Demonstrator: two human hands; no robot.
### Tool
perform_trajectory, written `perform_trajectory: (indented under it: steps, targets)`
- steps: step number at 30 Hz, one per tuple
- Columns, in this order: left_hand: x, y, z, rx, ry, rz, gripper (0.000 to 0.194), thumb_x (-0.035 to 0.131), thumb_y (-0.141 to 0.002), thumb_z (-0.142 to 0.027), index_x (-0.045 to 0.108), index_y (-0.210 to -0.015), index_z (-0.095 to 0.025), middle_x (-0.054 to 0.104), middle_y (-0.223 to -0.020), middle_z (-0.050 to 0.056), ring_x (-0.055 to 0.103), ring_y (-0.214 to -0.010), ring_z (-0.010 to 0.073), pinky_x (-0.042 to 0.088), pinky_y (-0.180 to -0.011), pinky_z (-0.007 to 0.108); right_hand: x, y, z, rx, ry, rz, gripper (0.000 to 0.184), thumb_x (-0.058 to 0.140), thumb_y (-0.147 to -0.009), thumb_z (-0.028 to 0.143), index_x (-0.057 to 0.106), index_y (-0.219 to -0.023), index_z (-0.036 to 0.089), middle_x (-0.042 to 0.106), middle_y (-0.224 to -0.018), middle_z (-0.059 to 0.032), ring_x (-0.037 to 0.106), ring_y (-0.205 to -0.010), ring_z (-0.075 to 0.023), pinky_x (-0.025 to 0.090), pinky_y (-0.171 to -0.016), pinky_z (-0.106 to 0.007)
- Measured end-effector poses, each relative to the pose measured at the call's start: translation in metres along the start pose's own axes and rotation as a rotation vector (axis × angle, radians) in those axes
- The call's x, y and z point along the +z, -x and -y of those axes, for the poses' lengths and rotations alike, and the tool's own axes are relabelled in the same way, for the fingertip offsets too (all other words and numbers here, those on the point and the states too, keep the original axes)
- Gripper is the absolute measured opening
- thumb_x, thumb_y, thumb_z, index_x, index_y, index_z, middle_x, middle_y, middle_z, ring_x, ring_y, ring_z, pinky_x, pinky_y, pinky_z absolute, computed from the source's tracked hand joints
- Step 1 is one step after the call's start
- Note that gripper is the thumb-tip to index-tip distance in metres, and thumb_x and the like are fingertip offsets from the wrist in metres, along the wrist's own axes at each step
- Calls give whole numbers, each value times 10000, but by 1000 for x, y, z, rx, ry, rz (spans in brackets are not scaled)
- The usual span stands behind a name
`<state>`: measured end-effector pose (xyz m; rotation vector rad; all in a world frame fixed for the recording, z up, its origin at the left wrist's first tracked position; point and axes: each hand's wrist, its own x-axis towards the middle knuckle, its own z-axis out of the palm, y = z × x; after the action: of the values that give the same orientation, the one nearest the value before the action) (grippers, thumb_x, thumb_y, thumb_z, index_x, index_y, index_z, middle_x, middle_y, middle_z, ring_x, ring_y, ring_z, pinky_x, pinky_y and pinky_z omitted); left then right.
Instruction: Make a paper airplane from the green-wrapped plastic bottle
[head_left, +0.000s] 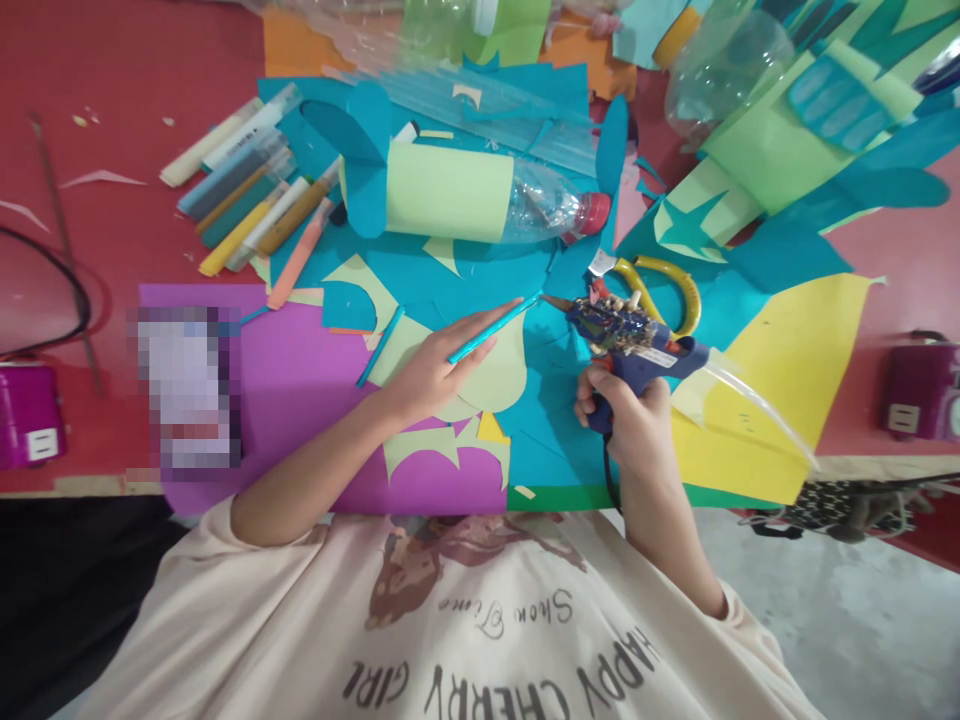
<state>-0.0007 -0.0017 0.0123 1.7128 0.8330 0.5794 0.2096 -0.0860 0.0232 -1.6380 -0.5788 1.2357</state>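
My left hand (pixel 431 370) is closed on a narrow blue paper strip (pixel 491 330), which slants up to the right. In my right hand (pixel 634 415) is a dark blue hot glue gun (pixel 641 362), gripped by its handle, with a clear glue stick (pixel 765 405) trailing from its back. The gun's nozzle is close to the strip's far end; I cannot tell if they touch. Behind the gun lie yellow-handled scissors (pixel 691 300). Past my hands, a plastic bottle (pixel 544 203) with a red cap lies on its side, wrapped in pale green paper with blue paper pieces attached.
Several markers (pixel 247 190) lie at the upper left. A blurred-out phone-like item (pixel 187 390) rests on purple paper (pixel 300 400). Another decorated green-and-blue piece (pixel 772 150) and a clear bottle (pixel 727 75) are at the upper right. Yellow paper (pixel 780 380) and paper scraps spread around.
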Motion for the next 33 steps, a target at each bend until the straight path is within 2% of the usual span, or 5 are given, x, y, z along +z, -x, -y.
perform_trajectory:
  steps: [15,22,26,30,33]
  targets:
    - [-1,0,-3,-21,62,-10,473,414,-977,-503,506,-1402,-317,529,-1462,-23,474,-1378,189,390,-1161,323,2,-2,0,-15,-32,-14,188,689,-688,231,568,-553,183,538,-512,32,461,-422,-77,376,-342,-207]
    - [-1,5,-3,-213,227,-139,471,539,-880,-605,672,-1218,-305,657,-1317,-2,570,-1281,234,481,-1075,351,-6,-1,9,-36,-63,-81,178,737,-629,305,618,-626,173,587,-528,17,482,-398,-84,371,-325,-202]
    - [-1,7,-1,-409,190,-281,482,635,-780,-649,737,-1050,-262,740,-1147,41,661,-1124,267,512,-1010,390,-33,-5,20,-76,-128,-227,159,621,-557,304,586,-661,190,619,-552,10,469,-359,-94,335,-290,-204]
    - [-3,3,-6,-424,240,-295,471,635,-768,-644,740,-994,-246,742,-1125,36,646,-1142,274,487,-1022,397,-77,-17,26,-85,-47,-501,224,504,-455,320,596,-607,185,621,-601,-36,496,-398,-115,329,-284,-225]
    - [-3,0,-4,-436,271,-316,465,649,-756,-636,742,-927,-214,742,-1108,52,644,-1129,281,461,-1042,400,-113,-25,25,-120,49,-656,141,516,-451,328,547,-536,221,542,-492,0,507,-412,-121,368,-315,-230]
